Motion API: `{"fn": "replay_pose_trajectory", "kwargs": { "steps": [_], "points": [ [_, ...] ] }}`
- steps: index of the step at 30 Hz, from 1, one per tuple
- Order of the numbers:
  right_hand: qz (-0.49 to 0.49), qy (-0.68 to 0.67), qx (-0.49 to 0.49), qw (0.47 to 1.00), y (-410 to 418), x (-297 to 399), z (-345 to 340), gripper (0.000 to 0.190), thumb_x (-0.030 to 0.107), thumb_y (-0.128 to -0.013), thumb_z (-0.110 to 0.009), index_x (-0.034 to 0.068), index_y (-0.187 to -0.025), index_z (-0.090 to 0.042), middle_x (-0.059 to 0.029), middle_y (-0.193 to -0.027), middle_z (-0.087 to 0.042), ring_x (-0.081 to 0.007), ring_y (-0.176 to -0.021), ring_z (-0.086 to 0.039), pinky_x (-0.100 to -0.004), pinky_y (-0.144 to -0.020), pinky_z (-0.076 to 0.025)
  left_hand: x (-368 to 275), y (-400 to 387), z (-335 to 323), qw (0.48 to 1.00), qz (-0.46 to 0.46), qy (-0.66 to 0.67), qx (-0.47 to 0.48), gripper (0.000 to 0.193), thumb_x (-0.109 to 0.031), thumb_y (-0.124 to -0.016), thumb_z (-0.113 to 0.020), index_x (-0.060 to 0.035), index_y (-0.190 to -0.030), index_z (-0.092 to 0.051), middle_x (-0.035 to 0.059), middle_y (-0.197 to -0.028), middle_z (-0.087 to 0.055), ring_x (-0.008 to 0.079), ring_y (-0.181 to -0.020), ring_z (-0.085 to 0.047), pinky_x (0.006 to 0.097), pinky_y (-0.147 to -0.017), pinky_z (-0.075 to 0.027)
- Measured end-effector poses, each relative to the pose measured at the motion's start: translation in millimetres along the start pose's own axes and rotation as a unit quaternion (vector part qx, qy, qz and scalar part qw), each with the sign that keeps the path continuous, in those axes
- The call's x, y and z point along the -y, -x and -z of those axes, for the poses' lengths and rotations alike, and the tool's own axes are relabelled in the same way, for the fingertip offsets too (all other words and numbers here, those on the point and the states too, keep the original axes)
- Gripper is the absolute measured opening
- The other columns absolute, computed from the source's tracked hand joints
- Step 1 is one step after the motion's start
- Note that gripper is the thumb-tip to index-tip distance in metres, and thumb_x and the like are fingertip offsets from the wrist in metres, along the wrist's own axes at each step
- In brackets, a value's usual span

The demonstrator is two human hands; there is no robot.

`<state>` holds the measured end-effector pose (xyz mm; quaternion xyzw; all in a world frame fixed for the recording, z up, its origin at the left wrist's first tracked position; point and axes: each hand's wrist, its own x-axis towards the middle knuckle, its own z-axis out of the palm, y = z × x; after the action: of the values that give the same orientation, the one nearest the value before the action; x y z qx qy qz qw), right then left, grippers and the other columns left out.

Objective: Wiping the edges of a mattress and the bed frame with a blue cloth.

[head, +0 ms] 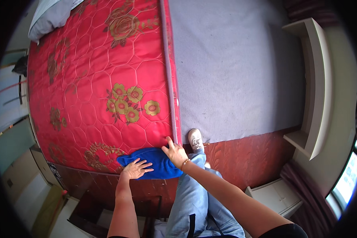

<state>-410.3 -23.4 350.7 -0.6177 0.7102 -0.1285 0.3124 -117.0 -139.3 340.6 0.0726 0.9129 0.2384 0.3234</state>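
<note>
A red quilted mattress (83, 101) with gold flower patterns fills the left half of the view. At its near right corner lies a blue cloth (157, 163), bunched and partly folded. My left hand (136, 169) rests on the cloth's left part, palm down with fingers spread. Over the cloth's right end, beside the mattress's piped edge, is my right hand (175, 152), its fingers apart and one reaching onto the red fabric. A beaded bracelet circles the right wrist.
Grey carpet (226, 74) covers the floor right of the mattress, with reddish wooden flooring (250, 154) nearer me. A white shelf unit (318, 89) stands along the right wall. A white cabinet (273, 196) sits lower right, beside a dark curtain (306, 190). Pillows (50, 20) lie at the upper left.
</note>
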Motion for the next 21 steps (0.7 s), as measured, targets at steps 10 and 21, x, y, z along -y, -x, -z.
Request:
{"fn": "replay_pose_trajectory", "kwargs": {
  "steps": [10,21],
  "points": [
    [-0.023,-0.233,0.022,0.972,8,-11,26,0.029,0.011,-0.079,-0.072,0.007,-0.098,-0.051,-0.0172,-0.134,-0.047,-0.0363,-0.088,-0.064,-0.0441,-0.073,-0.054,-33,-7,10,0.832,0.348,0.153,-0.404,0.057,-0.018,-0.089,-0.062,-0.0218,-0.143,-0.043,0.0147,-0.154,-0.029,0.0411,-0.137,-0.033,0.0525,-0.109,-0.032],
    [-0.054,-0.198,0.1,0.974,-64,-94,100,0.023,0.012,-0.082,-0.073,0.006,-0.094,-0.054,-0.0142,-0.07,-0.064,-0.0245,-0.059,-0.064,-0.0331,-0.054,-0.048,-78,-144,67,0.439,0.725,0.262,-0.462,0.05,-0.013,-0.091,-0.053,-0.0116,-0.141,-0.045,0.0261,-0.155,-0.018,0.0508,-0.143,-0.012,0.0614,-0.114,-0.014]
  ]
}}
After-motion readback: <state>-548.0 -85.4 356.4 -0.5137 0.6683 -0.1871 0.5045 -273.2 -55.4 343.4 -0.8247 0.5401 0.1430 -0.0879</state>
